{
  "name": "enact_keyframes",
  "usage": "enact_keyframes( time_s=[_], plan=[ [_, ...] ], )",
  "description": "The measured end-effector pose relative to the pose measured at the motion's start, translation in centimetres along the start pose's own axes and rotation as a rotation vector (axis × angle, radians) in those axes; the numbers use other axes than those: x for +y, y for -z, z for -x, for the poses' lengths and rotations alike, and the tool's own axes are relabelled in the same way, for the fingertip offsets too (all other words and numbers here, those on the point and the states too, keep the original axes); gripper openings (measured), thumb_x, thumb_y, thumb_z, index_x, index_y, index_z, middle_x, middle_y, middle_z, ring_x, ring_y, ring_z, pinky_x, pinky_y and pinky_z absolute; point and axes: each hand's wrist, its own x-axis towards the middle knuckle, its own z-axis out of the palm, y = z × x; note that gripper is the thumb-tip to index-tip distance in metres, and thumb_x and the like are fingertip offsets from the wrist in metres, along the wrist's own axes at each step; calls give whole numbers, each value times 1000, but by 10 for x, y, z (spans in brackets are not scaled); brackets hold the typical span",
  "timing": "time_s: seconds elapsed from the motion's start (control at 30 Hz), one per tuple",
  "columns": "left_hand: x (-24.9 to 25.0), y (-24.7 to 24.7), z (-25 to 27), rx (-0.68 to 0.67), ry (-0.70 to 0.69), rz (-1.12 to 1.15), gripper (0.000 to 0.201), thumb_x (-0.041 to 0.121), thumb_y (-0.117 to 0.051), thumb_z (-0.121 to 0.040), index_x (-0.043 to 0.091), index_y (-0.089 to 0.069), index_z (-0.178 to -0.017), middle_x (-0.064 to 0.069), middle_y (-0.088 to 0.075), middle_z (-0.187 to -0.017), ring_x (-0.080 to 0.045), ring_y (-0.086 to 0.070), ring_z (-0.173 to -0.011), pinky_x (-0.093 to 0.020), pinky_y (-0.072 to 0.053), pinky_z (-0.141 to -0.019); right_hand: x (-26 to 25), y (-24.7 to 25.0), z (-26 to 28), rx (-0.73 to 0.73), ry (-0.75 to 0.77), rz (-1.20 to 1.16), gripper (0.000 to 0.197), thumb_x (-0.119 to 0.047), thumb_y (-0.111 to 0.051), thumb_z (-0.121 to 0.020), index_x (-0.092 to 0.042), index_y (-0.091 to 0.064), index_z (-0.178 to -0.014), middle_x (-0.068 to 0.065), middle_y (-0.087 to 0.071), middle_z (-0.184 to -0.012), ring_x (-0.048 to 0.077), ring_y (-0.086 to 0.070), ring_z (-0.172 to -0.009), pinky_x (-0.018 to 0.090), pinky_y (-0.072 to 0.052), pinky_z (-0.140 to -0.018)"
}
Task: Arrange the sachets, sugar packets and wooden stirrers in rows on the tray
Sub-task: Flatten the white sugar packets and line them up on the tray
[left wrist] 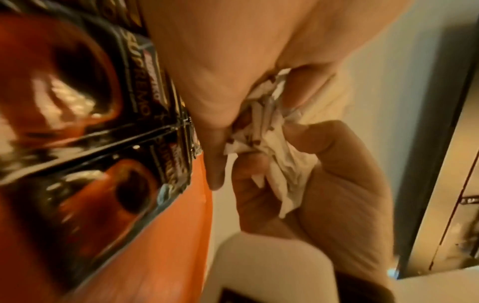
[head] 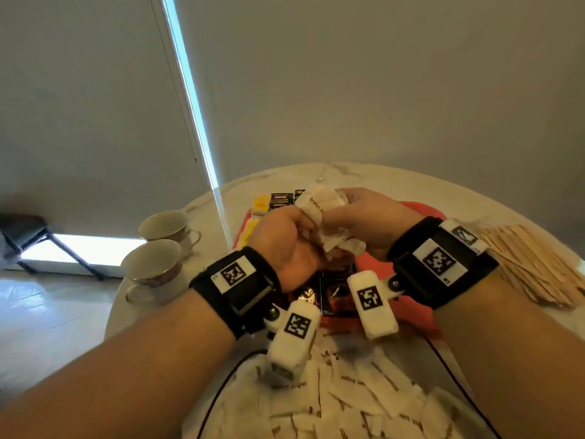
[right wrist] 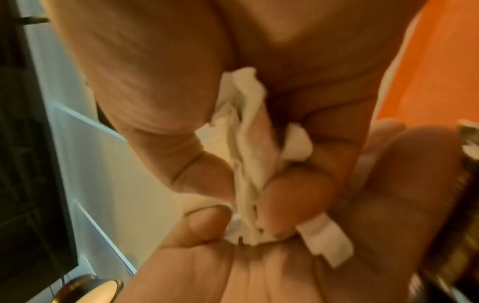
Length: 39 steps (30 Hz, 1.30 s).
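Both hands meet above the orange tray [head: 376, 264] and grip one bunch of white brown-sugar packets [head: 323, 205]. My left hand [head: 285, 239] curls round the bunch from the left, my right hand [head: 364, 220] from the right. The wrist views show the crumpled packets [left wrist: 269, 133] [right wrist: 246, 155] pinched between the fingers of both hands. Dark coffee sachets [left wrist: 85, 114] lie on the tray under the hands. Yellow and dark sachets [head: 272, 201] lie at the tray's far left. A heap of loose sugar packets [head: 348, 394] covers the near table. Wooden stirrers [head: 531, 264] lie at the right.
Two white teacups [head: 158, 248] stand at the table's left edge. The round marble table [head: 490, 198] ends close to a wall at the back. Thin dark cables [head: 221, 384] run over the near packets.
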Motion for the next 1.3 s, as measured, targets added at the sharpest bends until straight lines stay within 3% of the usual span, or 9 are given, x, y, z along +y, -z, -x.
enact_keyframes(
  time_s=[0.1,0.23,0.37,0.57,0.7,0.83,0.97,1.13,1.3],
  plan=[
    [5,5,-13,-77,-23,65,54,27,-36,-94,6,-61,-138,-21,-69,-115,-37,-68,-92,-43,-59,-73,-3,2,-15,-43,26,14,40,4,-70,-83,-5,-58,-121,29,-68,-111,47,-70,-88,58,-59,-74],
    [14,13,-25,-136,-56,-23,52,44,-61,-90,10,-69,-128,-21,-70,-118,-39,-70,-99,-61,-51,-97,-4,7,-31,-23,37,13,36,9,-71,-80,1,-58,-112,27,-70,-101,45,-70,-82,48,-60,-66],
    [17,13,-41,21,-101,-126,42,29,-61,-101,5,-62,-135,-13,-69,-91,-19,-67,-61,-39,-62,-67,-10,3,-43,-10,64,44,38,-2,-77,-68,1,-68,-105,26,-73,-100,48,-71,-94,54,-61,-79],
    [12,27,-49,124,-88,-176,31,15,-65,-100,18,-66,-131,-12,-76,-114,-23,-76,-93,-34,-62,-65,4,7,-50,-95,46,-15,57,5,-70,-69,-8,-62,-123,22,-70,-118,40,-70,-108,55,-58,-92],
    [14,32,-49,189,-136,-141,33,11,-69,-96,20,-67,-128,-10,-79,-112,-23,-77,-89,-32,-60,-61,4,8,-52,-119,21,-165,66,19,-62,-82,-15,-53,-137,19,-64,-127,39,-69,-108,49,-59,-86],
    [17,39,-48,236,-208,-170,27,11,-72,-95,17,-70,-121,-8,-79,-109,-21,-78,-83,-28,-59,-58,-1,13,-49,-48,29,-161,56,5,-75,-81,-16,-59,-130,12,-69,-122,28,-74,-99,43,-63,-78],
    [20,44,-47,262,-311,-142,32,6,-74,-92,12,-68,-123,-10,-78,-113,-27,-78,-99,-43,-64,-79,2,11,-49,-7,28,-57,67,-18,-89,-59,-16,-63,-121,10,-73,-111,28,-75,-95,45,-63,-77],
    [23,44,-45,195,-298,-53,30,13,-67,-98,10,-64,-127,-10,-79,-113,-25,-78,-102,-37,-63,-78,10,3,-56,59,140,-124,37,4,-81,-76,-8,-67,-107,18,-74,-107,37,-74,-94,43,-62,-77],
    [22,44,-43,107,-221,-71,29,6,-63,-100,10,-62,-128,-17,-76,-118,-31,-75,-106,-43,-64,-81,15,2,-58,101,138,-219,38,-1,-81,-75,-1,-65,-109,22,-72,-112,36,-73,-101,41,-63,-81]
  ],
)
